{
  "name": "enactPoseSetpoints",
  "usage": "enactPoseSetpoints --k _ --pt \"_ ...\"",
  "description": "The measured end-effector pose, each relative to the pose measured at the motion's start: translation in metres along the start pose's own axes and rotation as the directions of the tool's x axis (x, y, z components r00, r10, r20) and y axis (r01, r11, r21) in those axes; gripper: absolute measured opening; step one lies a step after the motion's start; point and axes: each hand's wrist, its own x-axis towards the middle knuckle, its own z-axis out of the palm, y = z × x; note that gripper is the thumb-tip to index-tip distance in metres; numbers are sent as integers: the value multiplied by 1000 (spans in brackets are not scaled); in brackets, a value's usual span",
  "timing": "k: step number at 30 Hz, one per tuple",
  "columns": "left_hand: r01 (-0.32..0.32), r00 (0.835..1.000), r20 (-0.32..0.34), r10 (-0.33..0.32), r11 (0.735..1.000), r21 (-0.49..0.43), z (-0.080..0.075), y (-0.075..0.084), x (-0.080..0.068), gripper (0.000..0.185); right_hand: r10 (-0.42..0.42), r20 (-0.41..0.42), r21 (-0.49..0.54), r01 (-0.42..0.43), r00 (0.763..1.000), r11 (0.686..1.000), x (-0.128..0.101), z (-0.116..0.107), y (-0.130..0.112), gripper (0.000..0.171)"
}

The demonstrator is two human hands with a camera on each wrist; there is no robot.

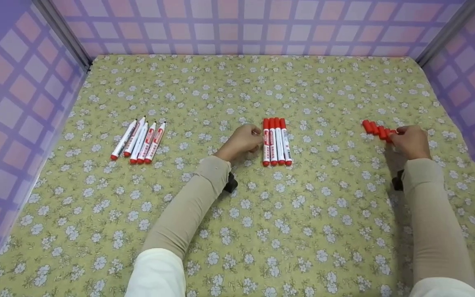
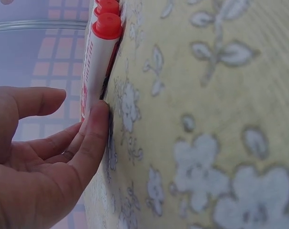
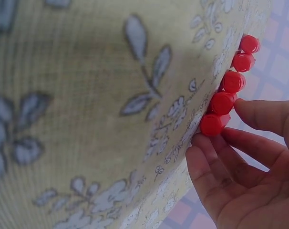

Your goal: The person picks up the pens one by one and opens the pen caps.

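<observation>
My left hand is beside a row of several capped markers, white with red caps. In the left wrist view its fingertips touch the side of the nearest marker, while the thumb stays apart from it. Off to the right, my right hand is at the end of a slanting row of loose red marker caps. The right wrist view shows its fingers against the nearest cap, with the thumb tip by the cap behind that one.
Several uncapped markers lie side by side on the left, black tips pointing away and red ends toward me. A floral yellow-green cloth covers the table. Checked purple and pink panels enclose the back and sides.
</observation>
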Motion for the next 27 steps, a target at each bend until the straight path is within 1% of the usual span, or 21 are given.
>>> enactPoseSetpoints --k 5,10,13,15,19,23,27 --pt "-26 1000 -1 26 1000 4 2 1 2 32 -15 -7 12 15 1000 1000 0 -1 1 57" --pt "-28 1000 -11 27 1000 -4 4 4 4 27 -2 -13 3 2 1000 1000 0 -1 0 57" --pt "-21 999 -25 21 1000 7 6 6 6 29 5 -17 1 -5 1000 1000 0 -2 -1 57" --pt "-28 999 -36 30 999 44 6 6 8 31 -16 -35 -8 16 999 1000 0 -2 -3 56" --pt "-25 998 -54 29 997 72 7 7 10 37 -54 -77 -21 52 996 998 0 -1 -5 55" --pt "-31 997 -70 34 999 41 10 8 10 37 -58 -98 -12 57 994 998 0 -1 -6 55" --pt "-49 996 -70 53 997 54 11 6 11 33 -78 -122 -12 77 989 997 -1 1 -8 53"
